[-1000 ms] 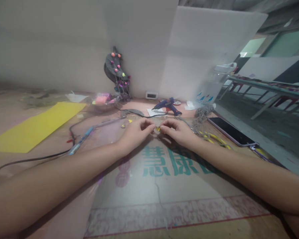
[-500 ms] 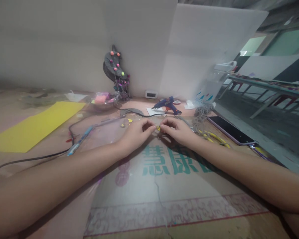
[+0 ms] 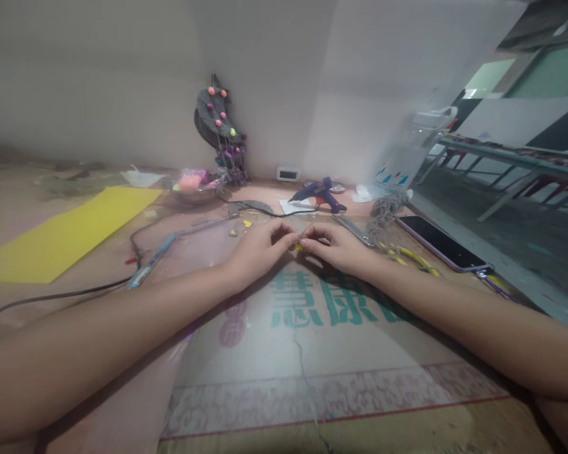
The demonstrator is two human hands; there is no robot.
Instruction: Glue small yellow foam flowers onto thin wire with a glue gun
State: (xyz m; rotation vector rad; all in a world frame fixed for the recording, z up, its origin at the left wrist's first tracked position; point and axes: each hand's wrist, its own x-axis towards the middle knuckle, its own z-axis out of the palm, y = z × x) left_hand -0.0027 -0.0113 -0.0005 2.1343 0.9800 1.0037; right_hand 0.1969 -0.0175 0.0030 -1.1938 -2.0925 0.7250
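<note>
My left hand [image 3: 261,250] and right hand [image 3: 339,250] have drawn closer. Their fingers [image 3: 288,240] pinch a small yellow piece [image 3: 298,246].

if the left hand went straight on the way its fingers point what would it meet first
Most likely the right hand, facing it closely; the small yellow piece shows at their fingertips, though depth is hard to judge.

I count two hands [image 3: 260,249] of mine and one small yellow piece [image 3: 298,246] between them. Nearby I see one glue gun [image 3: 322,189], one phone [image 3: 442,243], one yellow sheet [image 3: 71,236] and one bottle [image 3: 404,157]
</note>
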